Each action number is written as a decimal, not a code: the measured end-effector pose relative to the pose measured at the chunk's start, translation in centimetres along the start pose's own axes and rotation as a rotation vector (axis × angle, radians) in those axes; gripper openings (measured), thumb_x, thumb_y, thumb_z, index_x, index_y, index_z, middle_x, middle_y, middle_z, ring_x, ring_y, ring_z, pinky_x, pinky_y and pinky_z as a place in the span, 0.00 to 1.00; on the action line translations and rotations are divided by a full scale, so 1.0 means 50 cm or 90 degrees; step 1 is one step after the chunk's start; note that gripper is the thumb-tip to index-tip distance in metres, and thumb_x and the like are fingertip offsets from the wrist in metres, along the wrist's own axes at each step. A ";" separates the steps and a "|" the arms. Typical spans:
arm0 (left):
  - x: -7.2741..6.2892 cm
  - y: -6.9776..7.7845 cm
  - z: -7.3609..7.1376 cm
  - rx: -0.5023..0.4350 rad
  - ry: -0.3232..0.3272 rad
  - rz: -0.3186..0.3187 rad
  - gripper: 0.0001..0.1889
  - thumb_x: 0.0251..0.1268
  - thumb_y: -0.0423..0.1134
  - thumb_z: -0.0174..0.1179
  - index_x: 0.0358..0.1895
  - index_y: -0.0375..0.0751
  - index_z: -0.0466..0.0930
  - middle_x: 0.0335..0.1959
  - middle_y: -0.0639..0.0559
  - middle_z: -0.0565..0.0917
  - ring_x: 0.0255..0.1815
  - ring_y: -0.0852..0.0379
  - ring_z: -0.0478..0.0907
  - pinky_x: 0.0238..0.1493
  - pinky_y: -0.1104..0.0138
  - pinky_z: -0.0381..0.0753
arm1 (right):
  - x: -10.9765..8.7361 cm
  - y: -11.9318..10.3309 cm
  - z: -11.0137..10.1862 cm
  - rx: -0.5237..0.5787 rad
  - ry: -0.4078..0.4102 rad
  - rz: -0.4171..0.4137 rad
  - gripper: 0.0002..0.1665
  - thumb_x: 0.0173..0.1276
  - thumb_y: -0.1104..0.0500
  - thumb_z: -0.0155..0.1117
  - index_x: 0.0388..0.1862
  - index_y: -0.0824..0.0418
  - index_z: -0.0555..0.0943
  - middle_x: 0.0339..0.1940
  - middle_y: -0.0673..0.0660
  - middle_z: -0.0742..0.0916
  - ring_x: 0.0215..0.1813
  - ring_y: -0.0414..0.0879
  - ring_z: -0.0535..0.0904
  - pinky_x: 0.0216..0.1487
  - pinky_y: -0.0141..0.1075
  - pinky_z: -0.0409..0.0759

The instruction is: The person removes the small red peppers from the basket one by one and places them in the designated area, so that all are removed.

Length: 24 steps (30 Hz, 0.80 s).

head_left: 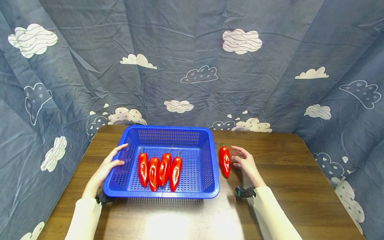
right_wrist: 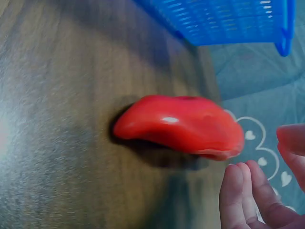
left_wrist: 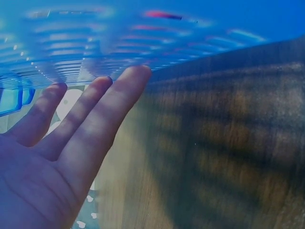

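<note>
Several long red peppers [head_left: 164,170] lie side by side inside a blue perforated basket [head_left: 162,194]. My left hand [head_left: 103,168] rests at the basket's left rim, thumb and a finger showing over it in the head view. From the left wrist, straight fingers [left_wrist: 83,138] of that hand reach up to the outer wall; the thumb is out of that view. Right of the basket another red pepper [head_left: 224,161] lies on the table, stem to the back. Just right of this pepper is my right hand [head_left: 244,163], fingers loosely bent and apart from it.
The brown wooden table [head_left: 279,166] carries the basket at its left and middle. Behind and at both sides hangs a dark grey-blue cloth [head_left: 195,43] with cloud prints, close to the table's back edge. Each wrist wears a black band.
</note>
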<state>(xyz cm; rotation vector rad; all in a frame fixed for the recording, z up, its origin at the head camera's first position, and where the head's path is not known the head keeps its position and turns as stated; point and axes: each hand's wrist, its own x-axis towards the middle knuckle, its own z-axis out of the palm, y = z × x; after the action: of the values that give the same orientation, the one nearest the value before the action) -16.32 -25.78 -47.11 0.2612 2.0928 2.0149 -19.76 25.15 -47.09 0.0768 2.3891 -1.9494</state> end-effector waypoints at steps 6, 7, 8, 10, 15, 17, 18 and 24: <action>0.003 -0.004 -0.003 0.007 0.002 0.001 0.32 0.67 0.29 0.44 0.74 0.52 0.54 0.67 0.35 0.55 0.52 0.48 0.71 0.43 0.58 0.78 | -0.001 -0.021 0.002 0.012 -0.021 -0.022 0.27 0.67 0.73 0.51 0.65 0.75 0.65 0.56 0.78 0.74 0.43 0.43 0.80 0.43 0.42 0.81; 0.003 -0.005 -0.003 0.005 0.002 0.000 0.32 0.67 0.29 0.44 0.74 0.52 0.54 0.67 0.35 0.55 0.52 0.47 0.71 0.43 0.58 0.78 | -0.001 -0.025 0.003 0.017 -0.026 -0.028 0.27 0.67 0.73 0.51 0.65 0.75 0.65 0.56 0.78 0.74 0.43 0.44 0.80 0.44 0.43 0.81; 0.003 -0.005 -0.003 0.005 0.002 -0.001 0.32 0.67 0.29 0.44 0.74 0.52 0.53 0.67 0.35 0.55 0.52 0.47 0.71 0.43 0.58 0.78 | -0.001 -0.028 0.005 0.024 -0.032 -0.033 0.27 0.67 0.73 0.51 0.65 0.75 0.65 0.55 0.79 0.74 0.44 0.45 0.80 0.44 0.44 0.81; 0.004 -0.006 -0.005 0.006 0.001 0.000 0.32 0.67 0.29 0.44 0.74 0.52 0.53 0.67 0.34 0.55 0.52 0.46 0.71 0.43 0.58 0.78 | -0.001 -0.037 0.009 0.033 -0.042 -0.043 0.27 0.67 0.73 0.51 0.66 0.74 0.66 0.55 0.78 0.75 0.43 0.45 0.81 0.45 0.46 0.80; 0.003 -0.001 -0.002 -0.006 0.000 -0.016 0.32 0.68 0.29 0.44 0.74 0.53 0.53 0.67 0.34 0.55 0.52 0.45 0.71 0.43 0.58 0.78 | -0.002 -0.065 0.024 0.042 -0.061 -0.052 0.27 0.67 0.73 0.52 0.65 0.74 0.66 0.52 0.73 0.78 0.42 0.45 0.81 0.44 0.44 0.81; 0.001 0.001 -0.001 -0.017 0.000 -0.025 0.32 0.69 0.30 0.44 0.75 0.54 0.52 0.67 0.34 0.55 0.51 0.44 0.72 0.42 0.57 0.78 | -0.002 -0.076 0.031 0.041 -0.066 -0.057 0.26 0.67 0.73 0.52 0.65 0.74 0.66 0.51 0.72 0.80 0.42 0.45 0.81 0.43 0.43 0.81; 0.001 0.002 0.000 -0.020 0.000 -0.028 0.32 0.69 0.30 0.45 0.75 0.54 0.52 0.67 0.34 0.55 0.52 0.44 0.72 0.42 0.57 0.78 | -0.003 -0.081 0.034 0.039 -0.067 -0.059 0.26 0.67 0.73 0.52 0.65 0.74 0.67 0.50 0.71 0.80 0.42 0.46 0.81 0.43 0.42 0.81; 0.002 0.001 -0.001 -0.022 0.000 -0.028 0.32 0.69 0.29 0.44 0.74 0.54 0.52 0.67 0.33 0.55 0.51 0.45 0.72 0.42 0.58 0.79 | -0.008 -0.110 0.055 0.041 -0.087 -0.083 0.26 0.67 0.72 0.52 0.64 0.74 0.67 0.49 0.68 0.81 0.41 0.43 0.81 0.45 0.40 0.80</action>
<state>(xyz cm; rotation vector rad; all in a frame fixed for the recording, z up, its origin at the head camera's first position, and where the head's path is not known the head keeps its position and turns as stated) -16.42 -25.80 -47.07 0.2082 2.0442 2.0235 -19.73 21.36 -42.21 -0.2078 2.2971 -2.0147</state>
